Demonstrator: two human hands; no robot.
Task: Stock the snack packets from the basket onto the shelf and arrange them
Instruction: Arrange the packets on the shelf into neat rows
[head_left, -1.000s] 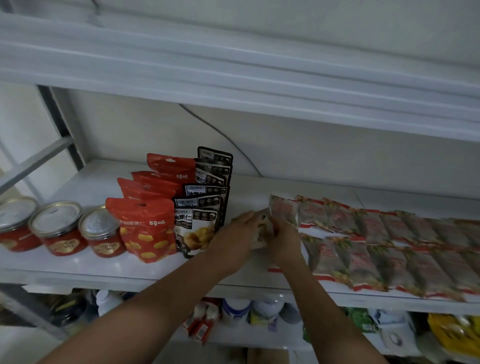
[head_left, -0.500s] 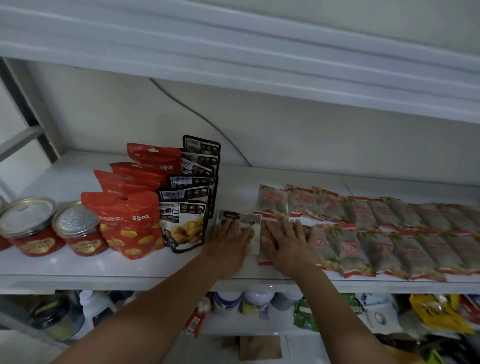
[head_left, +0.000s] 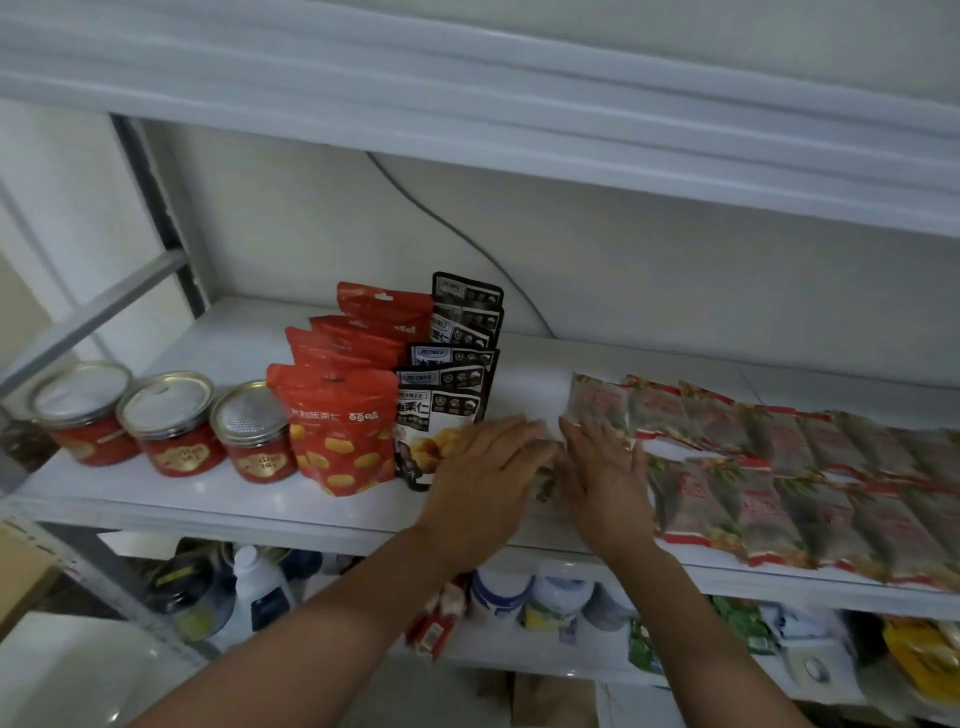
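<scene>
The left grip (head_left: 485, 467) lies palm down, its fingers (head_left: 519, 428) straight and close together, angled toward the right grip (head_left: 605, 470). The right grip is also palm down, with its fingers (head_left: 597, 436) straight, fanned apart and pointing away from the body. The two sit side by side, fingertips nearly meeting. The bare left forearm (head_left: 337, 623) slants up behind its grip, and the right forearm (head_left: 701, 623) does likewise.
</scene>
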